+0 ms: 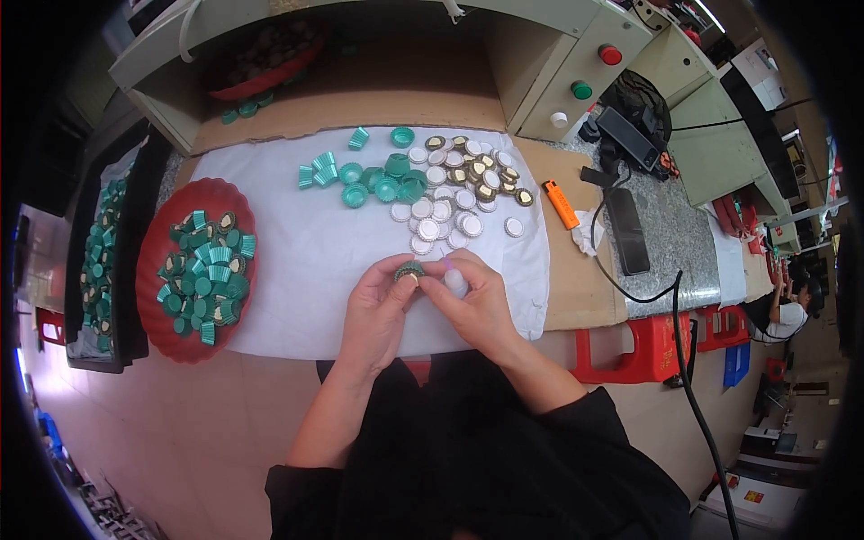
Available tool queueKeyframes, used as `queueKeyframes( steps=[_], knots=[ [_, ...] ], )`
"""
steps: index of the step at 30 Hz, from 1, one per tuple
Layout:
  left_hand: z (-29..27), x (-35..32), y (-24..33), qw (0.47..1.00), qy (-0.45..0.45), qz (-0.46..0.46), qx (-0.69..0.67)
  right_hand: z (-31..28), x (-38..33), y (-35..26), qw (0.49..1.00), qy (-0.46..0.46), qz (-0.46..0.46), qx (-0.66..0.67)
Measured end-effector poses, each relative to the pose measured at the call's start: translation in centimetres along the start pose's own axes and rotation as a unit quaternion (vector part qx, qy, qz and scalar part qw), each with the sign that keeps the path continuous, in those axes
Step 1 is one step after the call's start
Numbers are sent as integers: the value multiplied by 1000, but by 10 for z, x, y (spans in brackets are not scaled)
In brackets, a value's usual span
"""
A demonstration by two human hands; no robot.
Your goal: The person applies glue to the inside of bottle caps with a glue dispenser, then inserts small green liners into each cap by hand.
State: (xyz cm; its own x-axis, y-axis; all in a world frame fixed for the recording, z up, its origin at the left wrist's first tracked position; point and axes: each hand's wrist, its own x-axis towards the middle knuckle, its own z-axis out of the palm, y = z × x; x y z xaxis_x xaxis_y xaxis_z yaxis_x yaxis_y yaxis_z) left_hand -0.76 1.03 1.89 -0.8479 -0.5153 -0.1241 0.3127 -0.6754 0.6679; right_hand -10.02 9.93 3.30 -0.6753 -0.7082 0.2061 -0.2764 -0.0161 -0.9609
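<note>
Near the front edge of the white cloth (288, 261), both my hands meet around a small green fluted cup (409, 269) with a cream-gold piece at its side. My left hand (378, 304) pinches the cup. My right hand (477, 306) is closed around a small white bottle (455, 284) with a purple tip, its thumb and finger also against the cup. Beyond my hands lie several white round discs with crimped edges (427, 229), some turned to show gold and dark rims. Loose green fluted cups (386, 188) sit to their left.
At left, a red scalloped tray (150, 310) holds green cups with gold pieces; a black tray (133, 333) beside it holds more. An orange lighter (560, 204), a black phone (627, 230) and a cable lie right. A shelf with control buttons (581, 90) stands behind; a red stool (630, 355) is below.
</note>
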Motion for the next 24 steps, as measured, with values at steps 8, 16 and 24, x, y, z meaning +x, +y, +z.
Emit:
queueKeyframes(
  steps=[8,16,24],
  knots=[
    [-1,2,-3,995,38,13,89,0,-4,-9,930,-2,260,259],
    [4,3,-3,996,76,3,39,9,-6,-2,908,27,249,337],
    [0,3,-5,996,80,-5,26,11,-2,-4,898,33,263,351]
  ],
)
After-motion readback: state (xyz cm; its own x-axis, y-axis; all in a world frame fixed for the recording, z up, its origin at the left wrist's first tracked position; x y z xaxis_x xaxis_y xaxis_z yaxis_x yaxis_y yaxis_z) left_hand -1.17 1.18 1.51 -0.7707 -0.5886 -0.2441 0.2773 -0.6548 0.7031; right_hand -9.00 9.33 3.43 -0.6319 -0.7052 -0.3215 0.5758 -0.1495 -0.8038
